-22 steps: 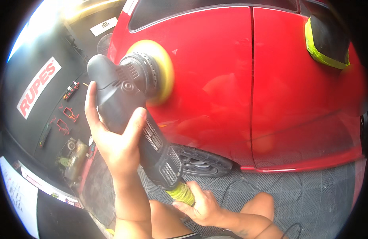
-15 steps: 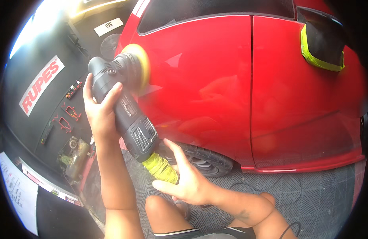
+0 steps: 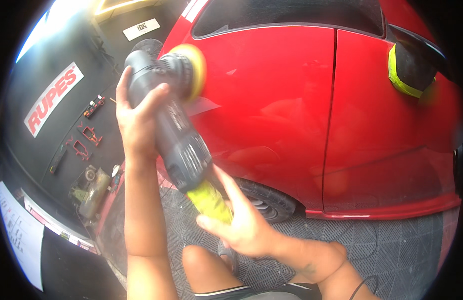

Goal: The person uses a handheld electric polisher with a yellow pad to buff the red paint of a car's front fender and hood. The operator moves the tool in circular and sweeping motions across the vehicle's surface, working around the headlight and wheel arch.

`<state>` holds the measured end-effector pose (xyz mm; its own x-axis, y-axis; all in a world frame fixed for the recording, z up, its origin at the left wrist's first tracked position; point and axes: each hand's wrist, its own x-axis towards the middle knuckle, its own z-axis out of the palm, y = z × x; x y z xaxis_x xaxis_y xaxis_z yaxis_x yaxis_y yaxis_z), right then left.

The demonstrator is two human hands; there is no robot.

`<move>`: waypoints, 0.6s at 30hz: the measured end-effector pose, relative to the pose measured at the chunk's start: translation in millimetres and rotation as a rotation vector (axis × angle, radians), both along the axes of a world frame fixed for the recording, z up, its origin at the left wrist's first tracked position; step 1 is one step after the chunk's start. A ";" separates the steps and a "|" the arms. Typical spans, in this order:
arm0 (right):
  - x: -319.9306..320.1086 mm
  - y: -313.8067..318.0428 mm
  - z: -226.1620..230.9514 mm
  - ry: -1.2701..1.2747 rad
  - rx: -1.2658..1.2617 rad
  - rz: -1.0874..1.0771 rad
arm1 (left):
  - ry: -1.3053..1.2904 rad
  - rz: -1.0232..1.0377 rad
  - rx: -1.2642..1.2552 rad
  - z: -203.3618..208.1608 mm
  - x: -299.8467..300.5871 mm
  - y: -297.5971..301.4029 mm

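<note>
The red car seemed mid-polish, done and remaining areas indistinguishable, with the black polisher beside the car's rear flank, left hand curled partway around it, right hand loosely gripping its wrapped end, and yellow pad apparently against the car's paint.

Red-lettered white sign on dark wall; smaller white plate, dark letters, farther up.

Under the left fingers, the polisher casing looks like matt plastic; beyond them, the pad resembles foam. Against the right fingers, the wrap seems plastic. Right of both, the car panel is smooth, glossy paint; lower down, ridged matt floor tiles.
</note>
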<state>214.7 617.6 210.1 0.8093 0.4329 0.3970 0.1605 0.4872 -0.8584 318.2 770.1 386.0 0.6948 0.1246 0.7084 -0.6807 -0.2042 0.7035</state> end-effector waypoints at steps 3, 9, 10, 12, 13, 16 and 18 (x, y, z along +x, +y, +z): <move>18.7 -2.3 11.0 -0.020 -0.072 0.020 | 0.011 0.010 -0.087 0.3 17.6 19.3; -13.3 -26.6 -10.7 0.049 -0.154 -0.090 | -0.122 -0.072 0.059 -12.4 -11.6 -39.9; -22.8 -25.9 -16.3 0.053 -0.139 -0.101 | -0.154 -0.075 0.119 -12.3 -20.9 -48.2; -35.1 -31.3 -25.6 0.050 -0.094 -0.156 | -0.231 -0.099 0.197 -14.0 -24.9 -70.9; -39.3 -31.5 -31.8 0.036 -0.072 -0.184 | -0.243 -0.197 0.166 -15.3 -28.2 -81.7; -45.6 -30.7 -39.3 0.045 -0.016 -0.195 | -0.250 -0.267 0.175 -15.9 -31.9 -95.0; -45.0 -30.2 -36.7 0.059 0.021 -0.172 | -0.236 -0.193 0.207 -12.9 -31.1 -90.3</move>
